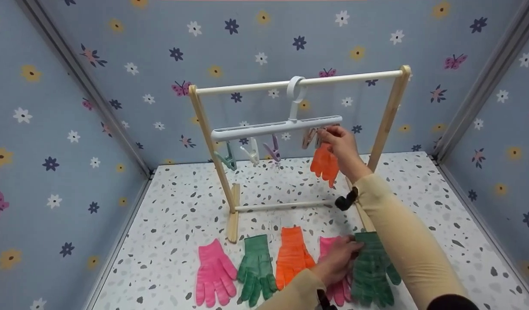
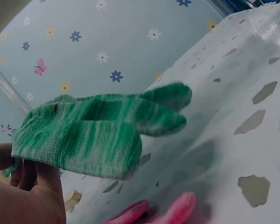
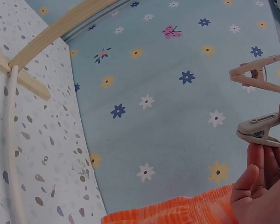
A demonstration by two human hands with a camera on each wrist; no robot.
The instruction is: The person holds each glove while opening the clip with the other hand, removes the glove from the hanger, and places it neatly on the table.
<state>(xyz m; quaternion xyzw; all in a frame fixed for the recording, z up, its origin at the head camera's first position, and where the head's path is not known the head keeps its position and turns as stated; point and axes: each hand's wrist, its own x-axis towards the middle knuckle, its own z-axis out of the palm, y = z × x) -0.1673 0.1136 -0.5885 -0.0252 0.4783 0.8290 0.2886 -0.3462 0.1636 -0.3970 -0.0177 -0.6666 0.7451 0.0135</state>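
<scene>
My left hand [image 1: 338,259] pinches the cuff of a green glove [image 1: 371,271]; in the left wrist view, this green glove [image 2: 93,128] is raised with its fingers pointing away. Up at the right end of a white hanger [image 1: 277,128], my right hand [image 1: 343,146] pinches a grey clothespin [image 3: 259,129] between thumb and fingers. Its jaws look empty in the right wrist view. A beige clothespin [image 3: 256,74] hangs beside it. Below my right hand hangs an orange glove [image 1: 325,162]; what holds its top is hidden by the hand.
The hanger hooks over a wooden rack's white bar [image 1: 243,87]. Green [image 1: 228,157], white [image 1: 252,153] and purple clothespins [image 1: 273,148] hang on its left. On the speckled table lie pink [image 1: 215,273], green [image 1: 256,269] and orange gloves [image 1: 292,254], plus another pink glove [image 1: 329,244] under my left hand.
</scene>
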